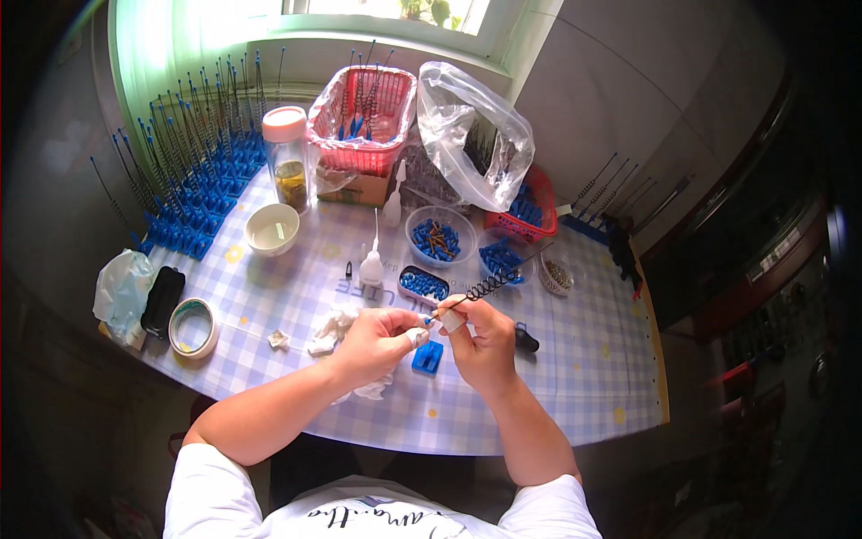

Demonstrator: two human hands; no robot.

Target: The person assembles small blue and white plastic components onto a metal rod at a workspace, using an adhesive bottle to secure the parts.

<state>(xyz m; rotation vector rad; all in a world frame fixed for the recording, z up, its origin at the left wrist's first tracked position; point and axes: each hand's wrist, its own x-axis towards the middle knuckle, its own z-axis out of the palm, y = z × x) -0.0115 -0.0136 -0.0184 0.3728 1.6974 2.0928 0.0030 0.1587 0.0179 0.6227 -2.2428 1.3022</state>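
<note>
The left hand (370, 346) and the right hand (487, 349) are close together over the near part of the bench (575, 395), both closed on one black coil (486, 283). The right pinches its straight shank between thumb and fingers; the left has its fingertips at the small blue cap (427, 321) on the shank's near end. From the right hand, the coiled part slants up toward 2 o'clock. Both hands have white wrapping on a digit.

Taking the cap as the dial's centre, a blue block (427, 357) lies just beside at 6 o'clock and a tissue (329, 329) at 9, with a tape roll (212, 334) well beyond it. At 12 is a tin (424, 285) of small blue parts, then a clear tub (468, 235) of blue and brass-coloured pieces. A white bottle (371, 270) stands between 10 and 11, a pale bowl (272, 230) farther off at 10, and a red basket (321, 135) at 11.
</note>
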